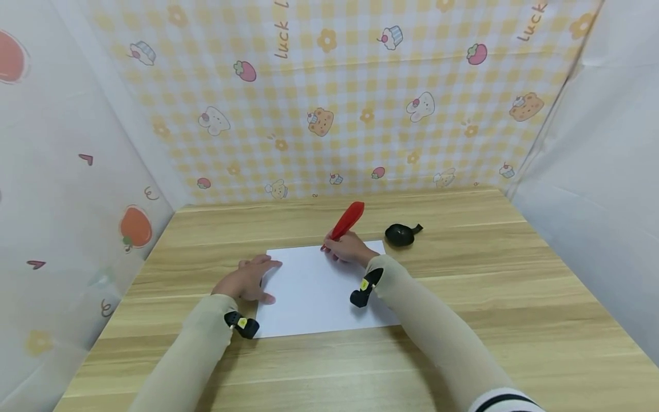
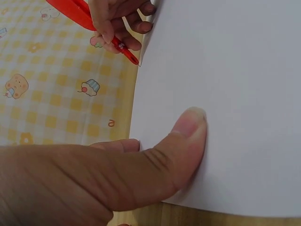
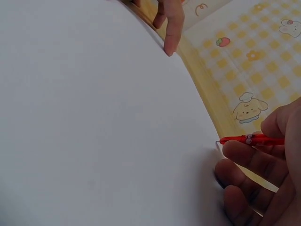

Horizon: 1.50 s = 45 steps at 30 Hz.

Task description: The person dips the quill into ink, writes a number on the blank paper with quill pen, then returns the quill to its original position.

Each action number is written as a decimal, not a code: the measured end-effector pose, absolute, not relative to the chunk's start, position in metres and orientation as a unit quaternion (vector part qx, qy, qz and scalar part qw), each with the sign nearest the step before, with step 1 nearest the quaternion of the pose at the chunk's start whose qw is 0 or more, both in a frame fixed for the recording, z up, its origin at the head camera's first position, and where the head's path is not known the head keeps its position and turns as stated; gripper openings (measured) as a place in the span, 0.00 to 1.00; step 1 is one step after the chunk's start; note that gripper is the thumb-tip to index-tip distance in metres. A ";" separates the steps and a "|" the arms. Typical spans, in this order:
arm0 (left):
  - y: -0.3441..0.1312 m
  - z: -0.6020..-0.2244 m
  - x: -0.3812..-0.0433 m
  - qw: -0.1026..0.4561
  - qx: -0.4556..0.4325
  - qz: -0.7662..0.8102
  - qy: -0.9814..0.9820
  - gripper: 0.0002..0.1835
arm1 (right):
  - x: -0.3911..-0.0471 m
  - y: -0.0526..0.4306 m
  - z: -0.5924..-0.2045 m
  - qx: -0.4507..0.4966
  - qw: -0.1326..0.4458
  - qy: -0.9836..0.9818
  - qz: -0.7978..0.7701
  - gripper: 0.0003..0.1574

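Note:
A sheet of white paper (image 1: 314,297) lies on the wooden table. My right hand (image 1: 351,249) pinches a red pen (image 1: 349,218) with a broad feather-shaped top, which leans up and away. Seen from the right wrist, the pen (image 3: 256,139) has its tip right at the paper's far edge; whether it touches I cannot tell. No marks show on the sheet. At the paper's left side rests my left hand (image 1: 248,280), fingers extended and spread. In the left wrist view its thumb (image 2: 178,141) lies on the paper (image 2: 235,94).
Right of the paper's far corner sits a rounded glossy black object (image 1: 400,235) with a short stem. A yellow checked cloth (image 1: 350,114) with cartoon prints hangs behind the table (image 1: 463,263). White sheets hang on the left and right.

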<state>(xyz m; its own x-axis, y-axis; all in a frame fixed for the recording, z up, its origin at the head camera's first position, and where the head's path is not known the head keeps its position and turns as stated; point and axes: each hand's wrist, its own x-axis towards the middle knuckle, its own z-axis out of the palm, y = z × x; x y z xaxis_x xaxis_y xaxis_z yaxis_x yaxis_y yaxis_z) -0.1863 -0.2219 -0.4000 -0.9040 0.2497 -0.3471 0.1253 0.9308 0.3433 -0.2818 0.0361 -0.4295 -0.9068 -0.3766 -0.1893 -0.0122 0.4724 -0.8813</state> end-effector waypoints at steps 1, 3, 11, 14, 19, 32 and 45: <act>-0.222 -0.400 -0.186 0.197 0.097 0.159 0.963 0.45 | -0.281 0.036 -0.429 -0.116 0.183 0.839 -0.499 0.10; -0.222 -0.401 -0.186 0.198 0.096 0.160 0.962 0.45 | -0.281 0.037 -0.429 -0.116 0.187 0.840 -0.496 0.10; -0.222 -0.401 -0.185 0.198 0.094 0.159 0.963 0.45 | -0.279 0.037 -0.431 -0.122 0.195 0.835 -0.500 0.10; -0.222 -0.401 -0.185 0.198 0.093 0.161 0.962 0.45 | -0.279 0.037 -0.433 -0.124 0.194 0.833 -0.503 0.09; -0.222 -0.404 -0.185 0.199 0.092 0.160 0.963 0.45 | -0.277 0.037 -0.435 -0.124 0.192 0.833 -0.504 0.09; -0.221 -0.404 -0.187 0.195 0.091 0.161 0.963 0.46 | -0.276 0.039 -0.435 -0.139 0.201 0.830 -0.501 0.09; -0.222 -0.403 -0.188 0.194 0.093 0.161 0.963 0.46 | -0.273 0.039 -0.435 -0.150 0.204 0.827 -0.503 0.09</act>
<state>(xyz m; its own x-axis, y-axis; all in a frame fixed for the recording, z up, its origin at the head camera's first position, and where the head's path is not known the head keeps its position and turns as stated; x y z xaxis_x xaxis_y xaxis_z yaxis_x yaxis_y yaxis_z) -0.1876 -0.2219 -0.4027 -0.9072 0.2409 -0.3449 0.1160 0.9312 0.3454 -0.2734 0.0391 -0.4350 -0.8716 -0.4532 -0.1867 -0.0428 0.4497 -0.8921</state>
